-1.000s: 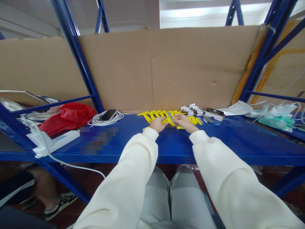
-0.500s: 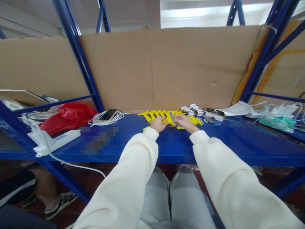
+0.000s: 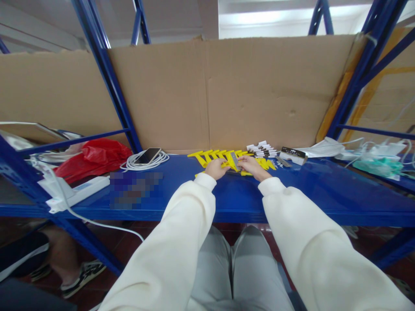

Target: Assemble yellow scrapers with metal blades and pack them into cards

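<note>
My left hand is closed on a yellow scraper, held just above the blue shelf. A flat grey metal blade lies across the scraper's head. The closed fingers of my right hand pinch this blade at its right side. Behind my hands, several T-shaped yellow scrapers lie in an overlapping row. More yellow pieces lie by my right hand, partly hidden by it. White-and-black paper sleeves are fanned out behind it, with an open black-and-white small box to their right.
A cardboard panel closes the back of the blue shelf. To the left lie a phone on a coiled white cable, a red plastic bag and a white power strip. Another person's leg shows lower left.
</note>
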